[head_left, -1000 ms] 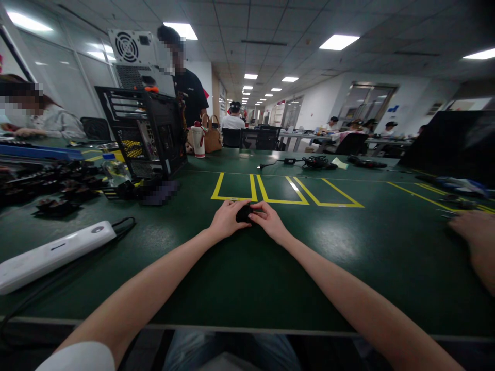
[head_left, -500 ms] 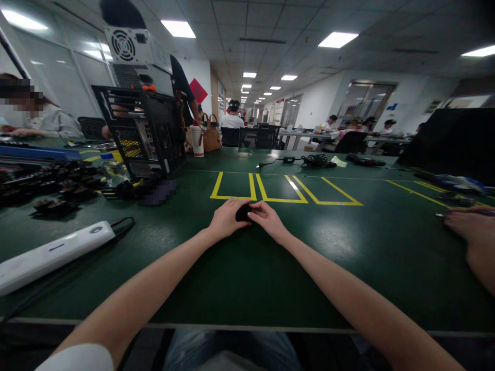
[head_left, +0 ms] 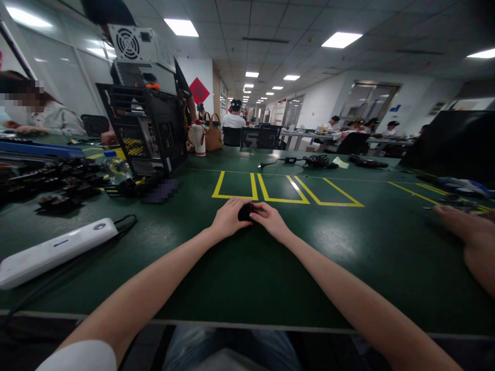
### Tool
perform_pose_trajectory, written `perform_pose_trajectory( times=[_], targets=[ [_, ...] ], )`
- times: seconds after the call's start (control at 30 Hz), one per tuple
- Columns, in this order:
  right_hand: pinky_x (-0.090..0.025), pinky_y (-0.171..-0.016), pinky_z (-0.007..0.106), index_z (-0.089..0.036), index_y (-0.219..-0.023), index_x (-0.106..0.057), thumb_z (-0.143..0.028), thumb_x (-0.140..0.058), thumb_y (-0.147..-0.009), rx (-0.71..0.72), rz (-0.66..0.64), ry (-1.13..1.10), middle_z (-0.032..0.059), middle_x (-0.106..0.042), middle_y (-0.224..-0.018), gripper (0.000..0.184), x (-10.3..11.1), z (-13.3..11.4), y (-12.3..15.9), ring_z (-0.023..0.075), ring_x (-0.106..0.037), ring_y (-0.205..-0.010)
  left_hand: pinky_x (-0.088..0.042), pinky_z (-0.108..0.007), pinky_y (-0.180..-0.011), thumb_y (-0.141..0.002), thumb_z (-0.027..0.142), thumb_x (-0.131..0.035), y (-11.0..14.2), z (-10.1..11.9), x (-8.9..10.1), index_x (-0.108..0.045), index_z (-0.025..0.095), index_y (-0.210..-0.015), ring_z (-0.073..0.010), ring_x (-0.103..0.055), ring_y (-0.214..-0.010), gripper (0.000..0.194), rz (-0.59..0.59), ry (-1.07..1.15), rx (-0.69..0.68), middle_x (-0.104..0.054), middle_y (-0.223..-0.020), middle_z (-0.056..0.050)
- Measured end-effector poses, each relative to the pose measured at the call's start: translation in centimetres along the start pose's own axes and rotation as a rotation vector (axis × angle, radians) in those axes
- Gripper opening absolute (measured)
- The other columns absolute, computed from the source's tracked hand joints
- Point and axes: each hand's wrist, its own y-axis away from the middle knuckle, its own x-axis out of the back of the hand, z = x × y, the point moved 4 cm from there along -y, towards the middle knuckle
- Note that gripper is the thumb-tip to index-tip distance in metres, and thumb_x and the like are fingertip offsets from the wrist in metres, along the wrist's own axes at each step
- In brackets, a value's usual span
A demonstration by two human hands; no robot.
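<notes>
Both my arms reach forward over the green table (head_left: 247,278). My left hand (head_left: 226,219) and my right hand (head_left: 270,220) meet in the middle, fingers curled around a small black object (head_left: 245,212) held between them just above the table. What the object is I cannot make out. Yellow taped rectangles (head_left: 278,188) lie on the table just beyond my hands.
A white power strip (head_left: 54,251) with its cable lies at the left. An open black computer case (head_left: 149,129) and black parts (head_left: 58,180) stand at the far left. Another person's hand (head_left: 469,232) rests on the table at the right edge. Cables (head_left: 315,162) lie at the back.
My hands stay together on the black object. The other person's hand at the right has stretched further left along the table. A standing person behind the computer case has moved.
</notes>
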Motion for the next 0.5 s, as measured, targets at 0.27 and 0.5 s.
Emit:
perform_pose_trajectory(
  times=[0.27, 0.5],
  targets=[
    [-0.045, -0.083, 0.033, -0.02, -0.09, -0.049, -0.023, -0.059, -0.065, 0.023, 0.002, -0.063, 0.0017, -0.054, -0.1, 0.027, -0.27, 0.13, 0.25, 0.0153, -0.055, -0.092, -0.039, -0.039, -0.08, -0.063, 0.03, -0.065, 0.05, -0.29, -0.21, -0.039, 0.025, -0.115, -0.0234, -0.041, -0.101, 0.059, 0.005, 0.0, 0.028, -0.052, -0.108, -0.003],
    [-0.041, -0.087, 0.034, -0.02, -0.096, -0.051, -0.025, -0.057, -0.067, 0.037, 0.068, 0.01, 0.0025, -0.054, -0.1, 0.03, -0.14, 0.05, -0.07, 0.0146, -0.054, -0.092, -0.038, -0.04, -0.081, -0.062, 0.03, -0.065, 0.01, -0.26, -0.33, -0.039, 0.026, -0.115, -0.0233, -0.042, -0.102, 0.059, -0.006, -0.001, 0.024, -0.051, -0.109, -0.003]
  ],
)
